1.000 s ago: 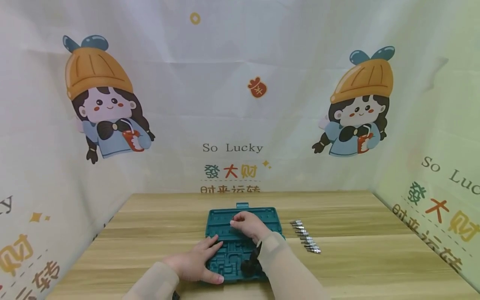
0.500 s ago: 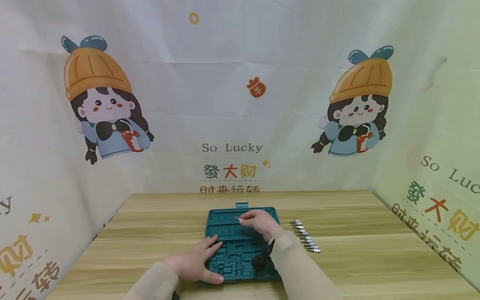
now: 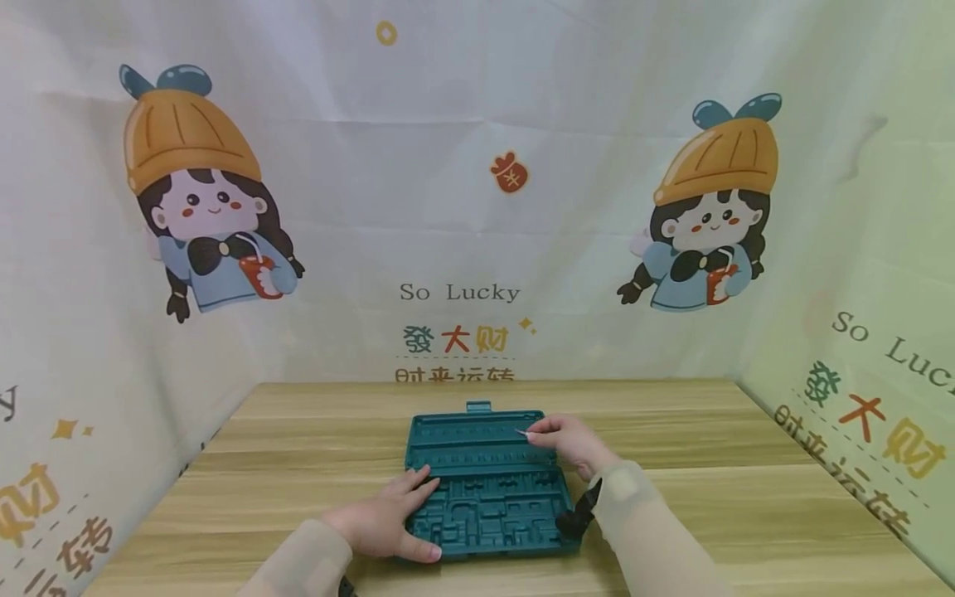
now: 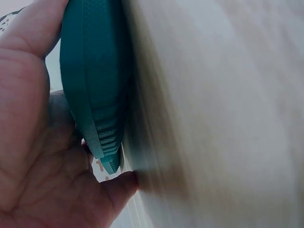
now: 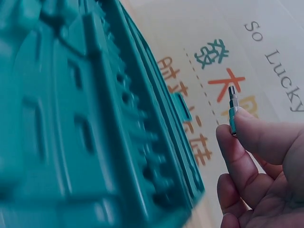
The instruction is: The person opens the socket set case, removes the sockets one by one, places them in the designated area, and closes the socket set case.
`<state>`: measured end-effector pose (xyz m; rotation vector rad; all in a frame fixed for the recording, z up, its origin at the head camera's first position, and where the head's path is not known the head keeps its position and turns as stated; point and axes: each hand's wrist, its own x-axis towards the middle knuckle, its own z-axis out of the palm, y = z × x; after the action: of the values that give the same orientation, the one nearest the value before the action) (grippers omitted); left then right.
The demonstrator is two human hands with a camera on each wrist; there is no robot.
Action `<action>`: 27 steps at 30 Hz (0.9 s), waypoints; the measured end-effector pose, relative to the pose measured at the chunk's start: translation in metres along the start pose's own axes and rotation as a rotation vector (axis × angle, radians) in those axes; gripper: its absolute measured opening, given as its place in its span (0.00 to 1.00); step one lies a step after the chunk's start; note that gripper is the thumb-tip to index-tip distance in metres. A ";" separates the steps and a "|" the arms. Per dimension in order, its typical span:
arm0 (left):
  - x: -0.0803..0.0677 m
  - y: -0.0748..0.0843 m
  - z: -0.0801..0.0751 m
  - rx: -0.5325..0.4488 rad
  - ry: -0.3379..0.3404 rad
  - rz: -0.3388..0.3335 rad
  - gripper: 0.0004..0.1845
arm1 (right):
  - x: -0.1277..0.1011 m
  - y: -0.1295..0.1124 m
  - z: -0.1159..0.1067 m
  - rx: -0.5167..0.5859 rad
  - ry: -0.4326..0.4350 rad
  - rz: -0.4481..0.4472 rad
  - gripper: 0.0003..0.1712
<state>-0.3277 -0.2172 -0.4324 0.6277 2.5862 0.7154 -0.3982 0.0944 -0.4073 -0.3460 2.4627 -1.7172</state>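
Note:
A teal plastic tool case (image 3: 477,543) lies opened flat on the table, its moulded tray nearer me and its lid (image 3: 477,435) behind. My left hand (image 3: 380,524) rests on the case's left side, fingers spread on top and thumb at the front corner. In the left wrist view, the case's side wall (image 4: 92,80) runs past the palm. My right hand (image 3: 573,444) is over the lid's right edge, pinching a small metal bit socket (image 5: 233,111) between thumb and forefinger. Its slim tip points up in the right wrist view.
The wood-grain table (image 3: 298,448) spreads around the case. A printed fabric backdrop (image 3: 462,215) encloses it at the back and sides. The spot right of the case where a row of bit sockets showed earlier lies behind my right hand and sleeve (image 3: 649,514).
My right hand has moved from over the middle of the lid to its right edge, carrying the bit socket. My left hand has stayed on the case.

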 end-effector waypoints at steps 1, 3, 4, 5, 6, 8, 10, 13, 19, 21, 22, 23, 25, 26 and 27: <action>0.000 -0.001 0.000 -0.005 0.001 0.004 0.56 | -0.002 0.001 -0.003 -0.011 0.004 0.001 0.09; 0.006 -0.009 0.002 0.006 -0.001 0.007 0.56 | -0.005 0.002 -0.010 -0.016 0.007 -0.002 0.09; 0.010 -0.015 0.004 0.007 -0.001 0.010 0.56 | -0.006 0.002 -0.013 -0.017 0.011 0.000 0.09; 0.013 -0.018 0.005 -0.012 0.000 0.002 0.56 | -0.007 0.002 -0.016 -0.020 0.016 0.002 0.09; 0.018 -0.028 0.007 -0.009 -0.001 0.006 0.56 | -0.009 0.003 -0.018 -0.023 0.021 0.006 0.09; 0.029 -0.043 0.012 0.004 0.002 0.014 0.55 | -0.012 0.004 -0.024 -0.032 0.028 0.011 0.09; 0.034 -0.051 0.015 0.022 0.009 0.023 0.54 | -0.015 0.006 -0.029 -0.040 0.038 0.025 0.09; 0.026 -0.038 0.012 0.027 0.015 0.018 0.55 | -0.022 0.009 -0.036 -0.051 0.036 0.029 0.10; 0.003 -0.005 0.003 0.011 0.015 -0.018 0.56 | -0.034 0.015 -0.051 -0.086 0.033 0.002 0.09; -0.001 0.001 0.001 0.025 0.010 -0.025 0.55 | -0.039 0.017 -0.056 -0.103 0.038 0.004 0.08; -0.003 0.004 0.000 0.028 0.008 -0.031 0.55 | -0.041 0.018 -0.058 -0.112 0.040 0.004 0.08; -0.004 0.007 -0.001 0.024 0.004 -0.027 0.54 | -0.043 0.019 -0.060 -0.123 0.044 0.004 0.07; -0.007 0.014 -0.003 0.015 -0.003 -0.030 0.54 | -0.047 0.021 -0.064 -0.148 0.043 0.005 0.06; -0.009 0.017 -0.004 0.011 -0.007 -0.029 0.54 | -0.050 0.022 -0.066 -0.161 0.042 -0.001 0.06; -0.009 0.017 -0.004 0.003 -0.004 -0.024 0.53 | -0.052 0.024 -0.068 -0.171 0.039 -0.008 0.06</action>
<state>-0.3168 -0.2102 -0.4174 0.5969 2.5874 0.7016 -0.3662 0.1768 -0.4075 -0.3426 2.6472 -1.5335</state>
